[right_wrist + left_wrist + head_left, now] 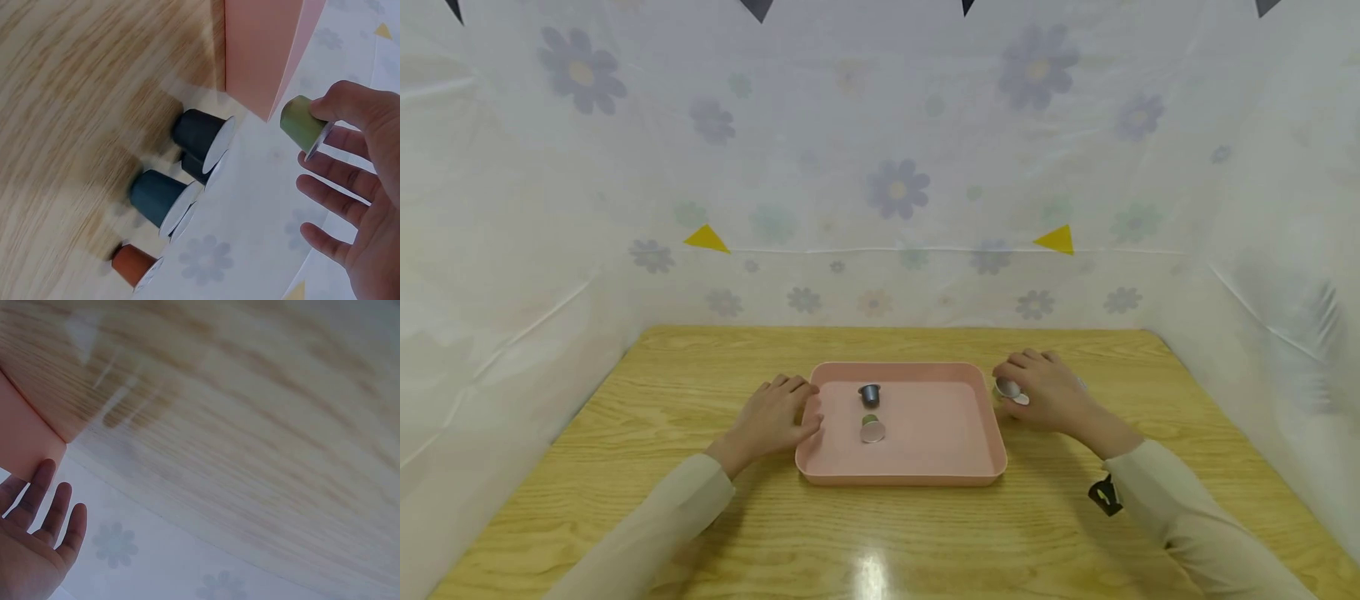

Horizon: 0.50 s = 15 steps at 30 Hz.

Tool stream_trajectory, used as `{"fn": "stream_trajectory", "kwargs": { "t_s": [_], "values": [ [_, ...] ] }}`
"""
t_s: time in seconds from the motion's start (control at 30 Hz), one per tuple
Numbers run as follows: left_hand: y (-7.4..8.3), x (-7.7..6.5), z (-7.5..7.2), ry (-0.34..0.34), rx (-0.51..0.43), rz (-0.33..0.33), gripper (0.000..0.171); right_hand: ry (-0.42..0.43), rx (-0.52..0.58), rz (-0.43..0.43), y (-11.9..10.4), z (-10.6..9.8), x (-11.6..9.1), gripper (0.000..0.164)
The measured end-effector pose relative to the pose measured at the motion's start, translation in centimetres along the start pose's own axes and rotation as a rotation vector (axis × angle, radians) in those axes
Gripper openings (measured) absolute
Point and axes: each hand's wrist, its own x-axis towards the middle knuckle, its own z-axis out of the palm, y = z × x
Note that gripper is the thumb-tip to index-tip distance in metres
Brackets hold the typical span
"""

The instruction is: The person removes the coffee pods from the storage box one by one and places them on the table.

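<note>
My right hand (1048,392) is just beyond the tray's right edge. In the right wrist view, its thumb and fingers pinch a green coffee capsule (300,122) with a silver lid. Below that hand, several more capsules stand on the table: a black one (201,134), a teal one (159,199) and an orange one (132,265). Inside the pink tray (940,481) lie a dark blue-grey capsule (869,396) and a green capsule (872,429) with its pale lid showing. My left hand (775,417) rests at the tray's left rim, fingers loosely spread.
The tray sits mid-table on a wood-grain tabletop (737,533). Flower-printed white sheeting (820,167) encloses the back and both sides. A small black piece (1105,496) shows beside my right sleeve.
</note>
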Motion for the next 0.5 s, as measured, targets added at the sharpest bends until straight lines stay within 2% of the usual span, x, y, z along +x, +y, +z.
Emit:
{"fn": "stream_trajectory", "kwargs": {
  "t_s": [0.4, 0.5],
  "values": [
    [0.0, 0.0, 0.1, 0.008, 0.004, 0.004, 0.043, 0.037, -0.006, 0.037, 1.8, -0.2, -2.1, 0.034],
    [0.0, 0.1, 0.0, 0.005, 0.001, 0.002, 0.044, 0.024, -0.005, 0.065, 2.3, -0.3, -2.6, 0.035]
  ]
}}
